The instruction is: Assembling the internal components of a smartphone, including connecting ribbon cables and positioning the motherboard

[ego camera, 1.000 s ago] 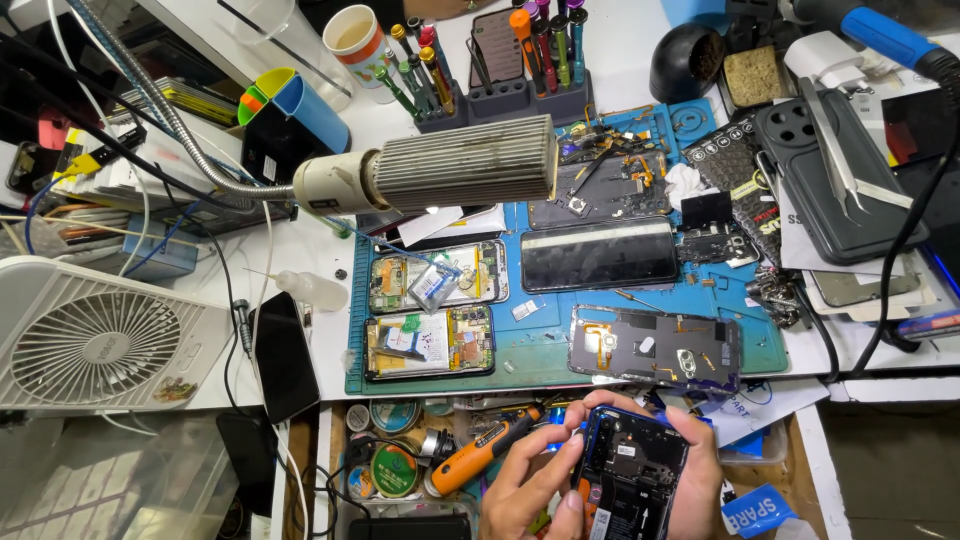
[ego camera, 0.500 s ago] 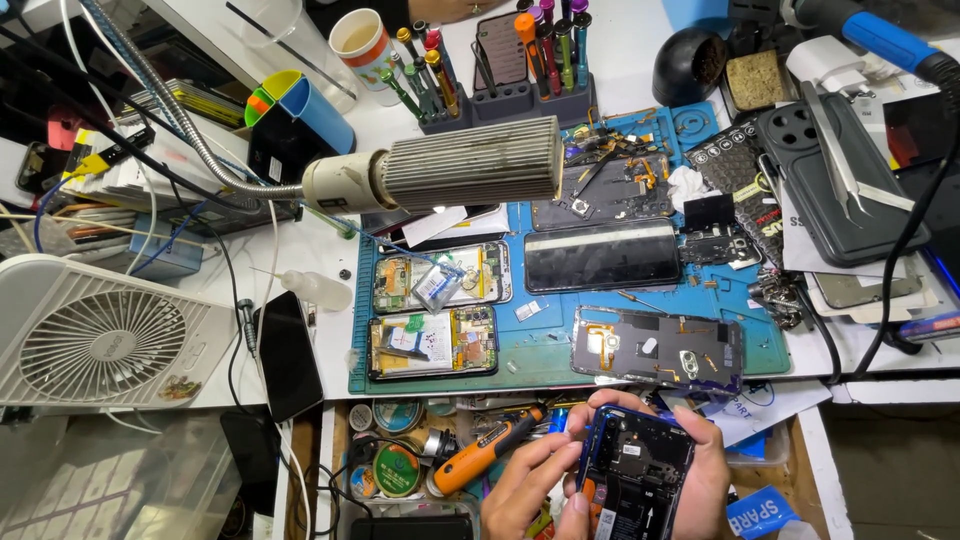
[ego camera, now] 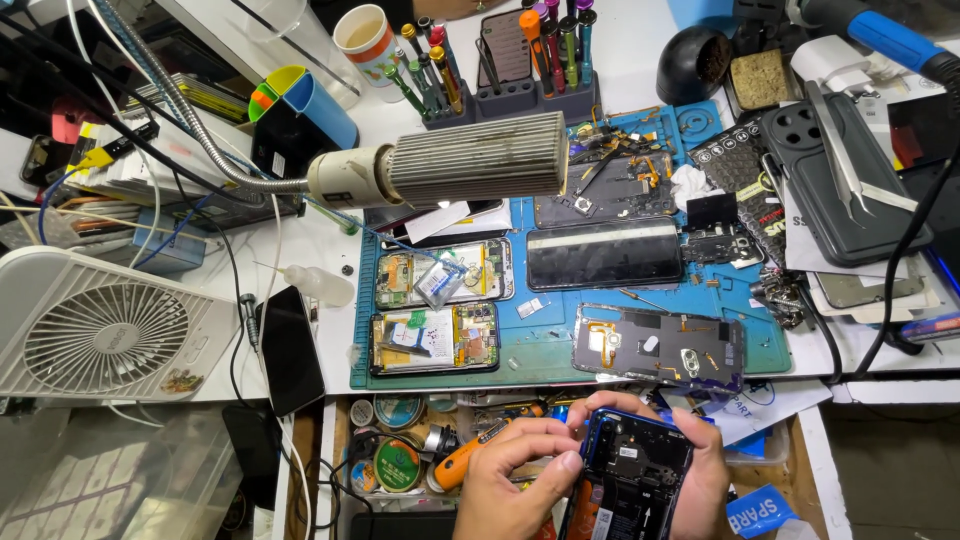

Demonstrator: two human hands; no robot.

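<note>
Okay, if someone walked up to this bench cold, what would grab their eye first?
Probably the ribbed lamp head hanging over the blue work mat, where several opened phones lie. Next, at the bottom edge, the left hand and right hand holding an opened dark phone above a cluttered drawer.

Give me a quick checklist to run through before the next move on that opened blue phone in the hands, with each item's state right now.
1. Right hand supports the opened blue phone along its right edge: ok.
2. Left hand has its fingertips pinched at the phone's upper left corner: ok.
3. Whether anything small is held in that pinch: cannot tell, too small to see.
4. Phone's inside faces up toward the camera: ok.
5. Orange-handled screwdriver lies in the open drawer just left of the left hand, free to pick up: ok.
6. Blue work mat has room to set the phone down: not ok, crowded with other opened phones and a back cover.
</note>
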